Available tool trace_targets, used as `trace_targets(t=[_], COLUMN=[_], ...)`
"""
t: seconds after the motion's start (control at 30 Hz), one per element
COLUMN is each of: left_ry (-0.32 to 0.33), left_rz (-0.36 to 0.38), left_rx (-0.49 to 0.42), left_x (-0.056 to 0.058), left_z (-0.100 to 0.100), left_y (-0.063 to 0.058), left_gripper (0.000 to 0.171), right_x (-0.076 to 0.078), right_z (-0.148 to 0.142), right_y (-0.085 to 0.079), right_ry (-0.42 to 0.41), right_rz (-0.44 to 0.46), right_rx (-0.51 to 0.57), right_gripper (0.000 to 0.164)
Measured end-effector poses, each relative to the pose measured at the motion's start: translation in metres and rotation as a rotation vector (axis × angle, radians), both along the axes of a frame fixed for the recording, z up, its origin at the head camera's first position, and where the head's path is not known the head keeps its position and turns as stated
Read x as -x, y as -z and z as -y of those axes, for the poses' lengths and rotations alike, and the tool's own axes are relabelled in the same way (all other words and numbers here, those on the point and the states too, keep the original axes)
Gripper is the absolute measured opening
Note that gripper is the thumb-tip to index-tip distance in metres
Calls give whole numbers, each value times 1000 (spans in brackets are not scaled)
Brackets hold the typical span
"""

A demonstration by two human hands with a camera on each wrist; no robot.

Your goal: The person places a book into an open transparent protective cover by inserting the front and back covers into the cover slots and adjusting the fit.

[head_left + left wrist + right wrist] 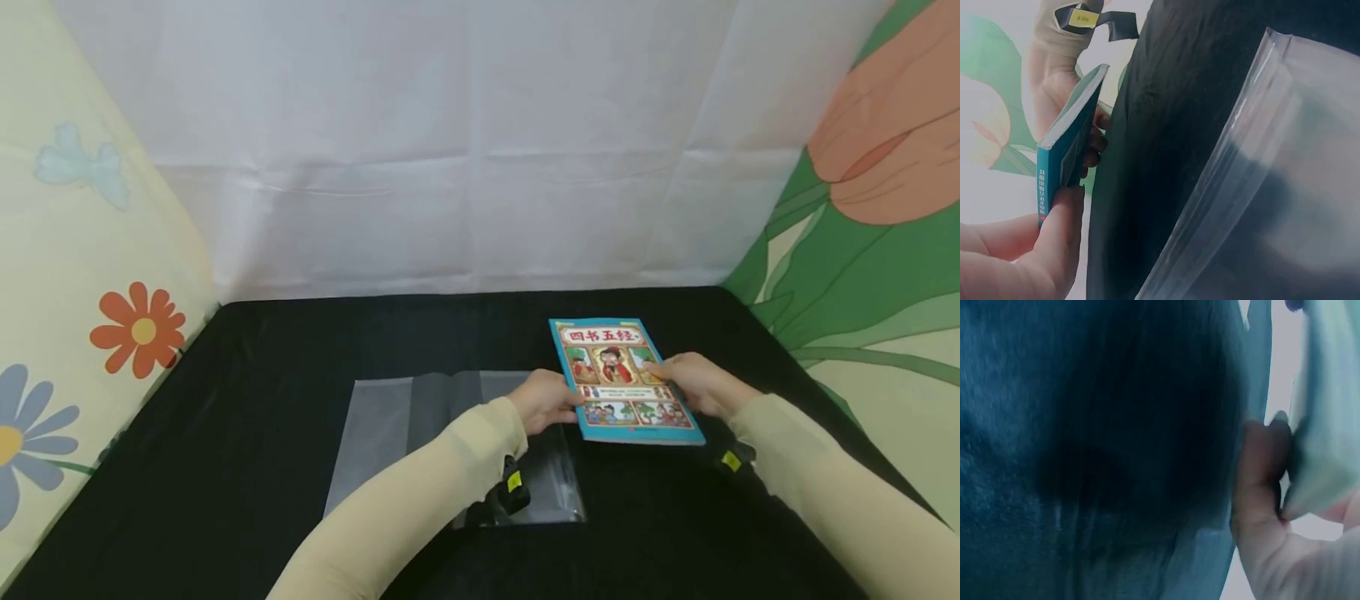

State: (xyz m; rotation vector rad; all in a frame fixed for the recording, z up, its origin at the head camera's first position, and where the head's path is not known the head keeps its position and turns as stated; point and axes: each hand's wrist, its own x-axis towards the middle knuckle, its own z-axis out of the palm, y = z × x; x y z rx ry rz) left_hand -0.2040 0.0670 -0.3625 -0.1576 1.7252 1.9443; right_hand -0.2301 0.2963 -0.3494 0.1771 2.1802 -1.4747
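A thin blue paperback book (626, 417) with a cartoon cover is held above the table, its front facing up. My left hand (542, 402) pinches its left edge, the spine side. The right edge is gripped by my right hand (701, 383), thumb on the cover. In the left wrist view the book's spine (1047, 181) and page block show between both hands. The right wrist view has only a blurred part of the book (1329, 450) beside my right hand (1266, 519). A clear plastic book cover (375, 425) lies spread open below my left forearm.
A black cloth (225, 433) covers the table. White fabric (465, 167) hangs at the back, with flower-printed panels (142, 333) on both sides. The plastic cover's edge (1235, 144) stands out near my left wrist.
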Motion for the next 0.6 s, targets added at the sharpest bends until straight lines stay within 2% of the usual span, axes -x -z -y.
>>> trace_targets(t=[0.17,0.4,0.6], left_ry=[21,26,59], left_rz=[-38,-49,-66], left_rx=[-7,-17,-22], left_x=[-4,-10,-15], left_z=[6,16,24], left_y=[-4,-5,-4], left_gripper=[16,21,21], right_x=[-5,-13,-20], right_z=[4,6,12], right_y=[-5,-6,-8], right_ry=[37,-6,-21], right_rz=[-36,-64,-64], right_rx=[-3,-57,-68], right_gripper=[44,58,60])
